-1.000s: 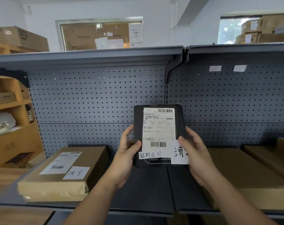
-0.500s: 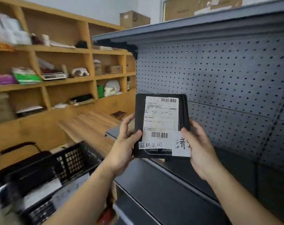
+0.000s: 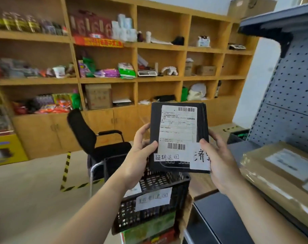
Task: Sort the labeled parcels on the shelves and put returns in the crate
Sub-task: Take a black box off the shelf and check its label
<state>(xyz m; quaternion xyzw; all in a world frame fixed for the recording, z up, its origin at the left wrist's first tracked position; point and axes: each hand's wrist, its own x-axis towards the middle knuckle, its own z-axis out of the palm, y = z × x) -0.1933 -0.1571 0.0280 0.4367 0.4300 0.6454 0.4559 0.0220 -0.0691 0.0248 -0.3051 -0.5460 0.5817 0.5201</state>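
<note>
Our left hand (image 3: 138, 156) and right hand (image 3: 218, 163) each grip a side edge of a flat black parcel (image 3: 177, 136). The thumbs lie over its smooth white labels and the fingers curl behind. Just below the hands stands a black plastic crate (image 3: 128, 215) with lattice walls and a paper tag. Under the right forearm runs a dark grey metal shelf (image 3: 220, 217). Right of that hand, a brown taped box (image 3: 273, 173) lies before a perforated back panel (image 3: 294, 95). Beyond the left hand are a black chair (image 3: 82, 132), a pale floor (image 3: 26, 191) and wooden shelving (image 3: 167, 79).
</note>
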